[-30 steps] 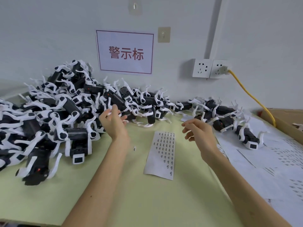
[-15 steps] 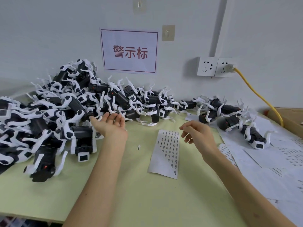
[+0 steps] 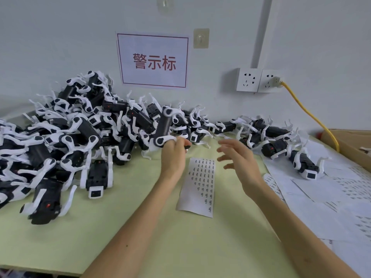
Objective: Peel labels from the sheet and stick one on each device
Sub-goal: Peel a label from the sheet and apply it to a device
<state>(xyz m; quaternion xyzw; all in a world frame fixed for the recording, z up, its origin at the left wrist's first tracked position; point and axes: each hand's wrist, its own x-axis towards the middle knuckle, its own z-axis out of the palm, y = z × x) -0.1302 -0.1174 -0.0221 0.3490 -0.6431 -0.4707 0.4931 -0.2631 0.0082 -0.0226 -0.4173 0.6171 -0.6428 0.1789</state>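
A big heap of black-and-white devices (image 3: 66,141) fills the left and back of the green table (image 3: 140,227). My left hand (image 3: 173,155) grips one black-and-white device (image 3: 165,127) and holds it up off the heap's front edge. A white label sheet (image 3: 200,183) with rows of small printed labels lies flat between my forearms. My right hand (image 3: 239,159) hovers above the sheet's right side with fingers spread and holds nothing. Several more devices (image 3: 281,145) lie in a row at the back right.
Used white backing sheets (image 3: 331,197) cover the table's right side. A cardboard box (image 3: 353,143) stands at the far right. A yellow cable (image 3: 307,113) runs from the wall sockets (image 3: 259,80) down behind the box. A red-framed paper sign (image 3: 153,61) hangs on the wall.
My left hand went from open, palm up by the heap, to gripping a device and lifting it. My right hand spread its fingers and drifted slightly right.
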